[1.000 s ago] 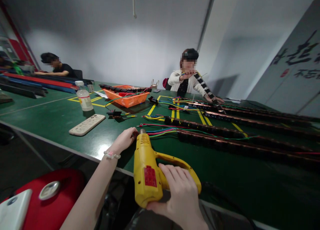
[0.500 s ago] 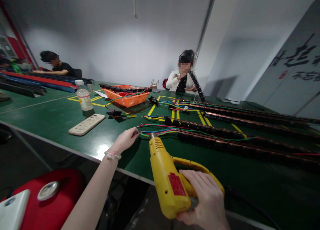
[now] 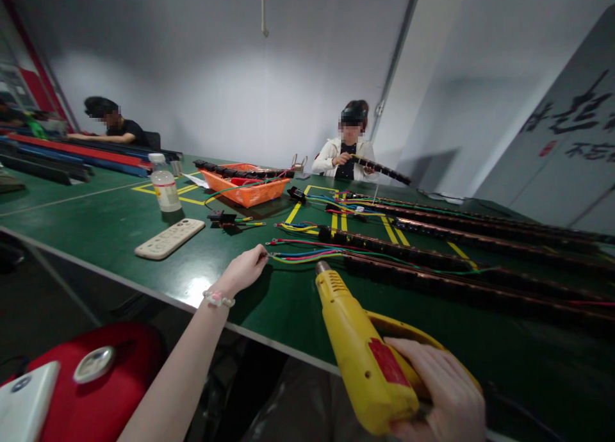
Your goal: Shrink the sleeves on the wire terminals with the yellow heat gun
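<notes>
My left hand (image 3: 246, 269) is closed in a pinch on the ends of a bundle of coloured wires (image 3: 302, 257) over the green table. My right hand (image 3: 439, 391) is wrapped round the handle of a yellow heat gun (image 3: 360, 346). The gun's metal nozzle points at the wires, a little to the right of my left hand. From the bundle, the wires run right into a long dark strip (image 3: 413, 278). Another red-tipped wire lies just behind the held ones.
An orange basket (image 3: 245, 191) with dark strips stands behind the wires. A bottle (image 3: 164, 186) and a beige phone-like object (image 3: 170, 238) are at the left. Across the table a person (image 3: 343, 157) holds a dark strip; another sits far left. A red seat (image 3: 120, 365) is lower left.
The heat gun in my right hand has moved right, away from my left hand. The person opposite has lowered the dark strip to a flatter angle.
</notes>
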The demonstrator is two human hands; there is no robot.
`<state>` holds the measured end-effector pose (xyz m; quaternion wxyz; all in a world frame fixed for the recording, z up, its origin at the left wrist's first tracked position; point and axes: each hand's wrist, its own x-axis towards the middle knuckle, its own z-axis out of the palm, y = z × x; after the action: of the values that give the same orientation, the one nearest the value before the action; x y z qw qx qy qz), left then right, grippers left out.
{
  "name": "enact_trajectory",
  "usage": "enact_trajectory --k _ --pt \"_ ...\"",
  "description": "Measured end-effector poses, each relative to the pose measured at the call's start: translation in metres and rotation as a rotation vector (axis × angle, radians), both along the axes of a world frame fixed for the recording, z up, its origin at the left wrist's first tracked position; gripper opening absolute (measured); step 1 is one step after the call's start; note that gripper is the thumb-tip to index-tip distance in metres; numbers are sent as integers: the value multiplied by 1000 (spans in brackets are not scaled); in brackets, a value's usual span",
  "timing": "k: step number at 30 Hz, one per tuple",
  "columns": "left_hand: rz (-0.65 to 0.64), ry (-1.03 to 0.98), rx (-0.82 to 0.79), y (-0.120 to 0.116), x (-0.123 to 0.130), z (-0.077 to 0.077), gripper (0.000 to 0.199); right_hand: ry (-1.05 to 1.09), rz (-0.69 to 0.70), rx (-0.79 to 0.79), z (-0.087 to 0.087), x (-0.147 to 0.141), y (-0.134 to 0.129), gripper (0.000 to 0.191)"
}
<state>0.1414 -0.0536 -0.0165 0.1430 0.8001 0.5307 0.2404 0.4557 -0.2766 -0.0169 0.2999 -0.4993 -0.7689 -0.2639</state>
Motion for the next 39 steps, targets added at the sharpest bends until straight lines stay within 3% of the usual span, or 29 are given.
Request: enact_trajectory --k 16,27,33,39 --pt "-70 -64 -1 1 0 -3 22 -12 -226 -43 3 -4 21 60" --pt "-77 -170 51 3 5 -4 23 -7 -190 -74 6 -39 13 73" --pt "-116 -273 70 5 7 -8 32 8 -110 -85 9 -67 14 74" --pt "-162 -237 102 5 5 -11 46 63 -37 -97 7 -92 21 79"
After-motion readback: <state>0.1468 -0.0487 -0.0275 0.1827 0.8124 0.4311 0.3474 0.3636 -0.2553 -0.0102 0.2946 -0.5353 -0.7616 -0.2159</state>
